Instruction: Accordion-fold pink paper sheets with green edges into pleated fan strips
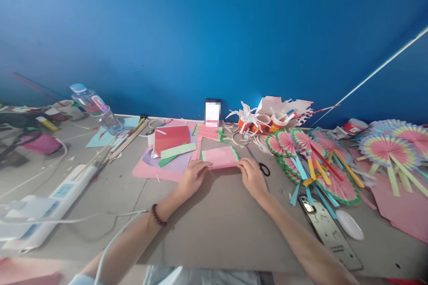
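A sheet of pink paper (220, 156) with green zigzag ends lies in front of me, its near edge creased into a narrow fold. My left hand (195, 176) pinches that edge at its left corner. At the right corner, the fingers of my right hand (252, 178) are closed on the same paper. Just beyond it rests a pleated pink strip with green ends (209, 132). To the left, a red packet (171, 139) lies under light green paper strips (179, 150), on pink and lilac sheets. Black scissor handles (264, 169) show beside my right hand.
Several folded paper fans (389, 151) spread over the right side, near a phone (329, 229) and a white mouse (349, 225). Red paper cups (279, 121) hold paper scraps at the back. Leftward are a tilted bottle (96, 104), wooden sticks (129, 140) and a power strip (56, 205) with cables.
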Available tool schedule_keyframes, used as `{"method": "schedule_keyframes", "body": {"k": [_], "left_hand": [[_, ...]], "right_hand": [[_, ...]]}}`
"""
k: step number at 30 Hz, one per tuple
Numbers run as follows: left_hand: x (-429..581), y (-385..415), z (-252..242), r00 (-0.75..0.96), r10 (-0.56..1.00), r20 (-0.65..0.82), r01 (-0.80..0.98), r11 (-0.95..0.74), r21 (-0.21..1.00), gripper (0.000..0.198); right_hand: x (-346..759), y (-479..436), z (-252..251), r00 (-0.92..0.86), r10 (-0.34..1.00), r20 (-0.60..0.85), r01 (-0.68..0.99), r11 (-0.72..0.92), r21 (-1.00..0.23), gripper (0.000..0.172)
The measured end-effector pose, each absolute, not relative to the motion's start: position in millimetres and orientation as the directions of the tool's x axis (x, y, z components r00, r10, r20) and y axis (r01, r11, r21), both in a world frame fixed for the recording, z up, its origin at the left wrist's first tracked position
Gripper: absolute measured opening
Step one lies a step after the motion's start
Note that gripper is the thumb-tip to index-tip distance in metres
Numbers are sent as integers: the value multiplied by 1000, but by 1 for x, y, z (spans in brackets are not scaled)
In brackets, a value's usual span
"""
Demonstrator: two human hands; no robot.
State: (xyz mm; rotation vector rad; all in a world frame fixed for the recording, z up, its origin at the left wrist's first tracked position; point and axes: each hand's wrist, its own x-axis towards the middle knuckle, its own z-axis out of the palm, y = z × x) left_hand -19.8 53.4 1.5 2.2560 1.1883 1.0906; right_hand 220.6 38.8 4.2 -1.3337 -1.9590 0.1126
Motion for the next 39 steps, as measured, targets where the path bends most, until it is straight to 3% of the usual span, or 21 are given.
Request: {"method": "schedule_keyframes", "body": {"k": [3, 7, 12, 19, 31, 35, 39], "left_hand": [[-18, 51, 5, 240, 872, 428, 417, -490, 765, 19], [-16, 47, 10, 98, 939, 329, 308, -343, 887, 22], [-15, 48, 14, 19, 980, 198, 185, -198, 962, 25], [-15, 53, 10, 29, 983, 179, 110, -181, 977, 28], [-15, 50, 14, 101, 986, 135, 113, -146, 983, 31], [-14, 51, 8, 188, 964, 187, 257, -232, 938, 26], [-17, 51, 4, 297, 891, 343, 529, -453, 718, 19]], "right_hand": [[221, 40, 7, -85, 853, 515, 650, 439, -620, 20], [222, 41, 9, 26, 933, 360, 471, 306, -827, 19], [222, 42, 8, 102, 974, 200, 238, 171, -956, 24], [217, 44, 2, 143, 984, 109, 57, 102, -993, 30], [216, 42, 2, 150, 985, 84, 52, 77, -996, 30], [217, 42, 1, 131, 984, 122, 96, 110, -989, 28], [220, 42, 0, 81, 967, 242, 275, 212, -938, 23]]}}
